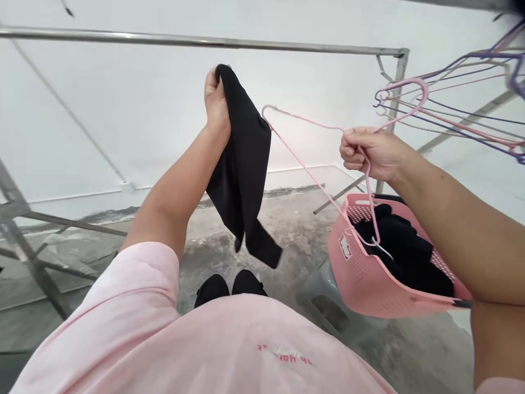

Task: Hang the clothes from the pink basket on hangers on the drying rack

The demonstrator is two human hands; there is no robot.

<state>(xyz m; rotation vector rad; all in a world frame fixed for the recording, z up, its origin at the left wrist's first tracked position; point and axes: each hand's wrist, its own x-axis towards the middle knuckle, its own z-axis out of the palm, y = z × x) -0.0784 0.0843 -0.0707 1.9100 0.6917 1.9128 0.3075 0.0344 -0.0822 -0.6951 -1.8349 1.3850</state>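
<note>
My left hand is raised at the middle and closed on a black garment, which hangs down in folds toward the floor. What kind of garment it is I cannot tell. To the right, my right hand grips a pink clothes hanger near its neck, fingers wrapped round the wire. The hanger's hook curves up to the right of that hand. One shoulder end of the hanger meets the edge of the black cloth; whether it is inside I cannot tell.
A metal rail runs across the top. More hangers in purple and pink hang at upper right. Below my right arm, a pink basket of dark clothes rests on a grey stool. Metal rack legs stand at left.
</note>
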